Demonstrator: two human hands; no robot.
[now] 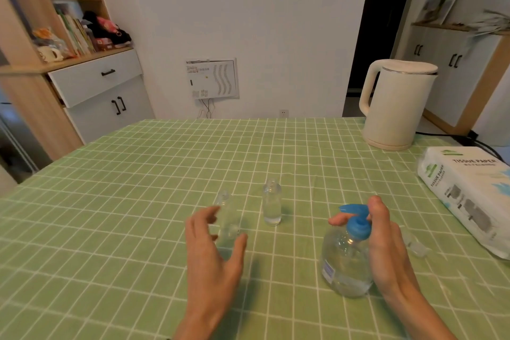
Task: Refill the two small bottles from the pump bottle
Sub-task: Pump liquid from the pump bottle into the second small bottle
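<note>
Left hand [214,246] open, fingers curved around near small bottle [227,225], not gripping. Right hand [383,240] loosely wraps pump bottle [345,262]. Recommend: steady bottle under spout before pumping.

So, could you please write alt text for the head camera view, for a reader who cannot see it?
A person's right hand rests against a clear pump bottle with a blue pump, while the open left hand reaches around one of two small clear bottles on a green checked tablecloth. The other small bottle stands just behind; a white kettle and tissue pack sit far right.
</note>
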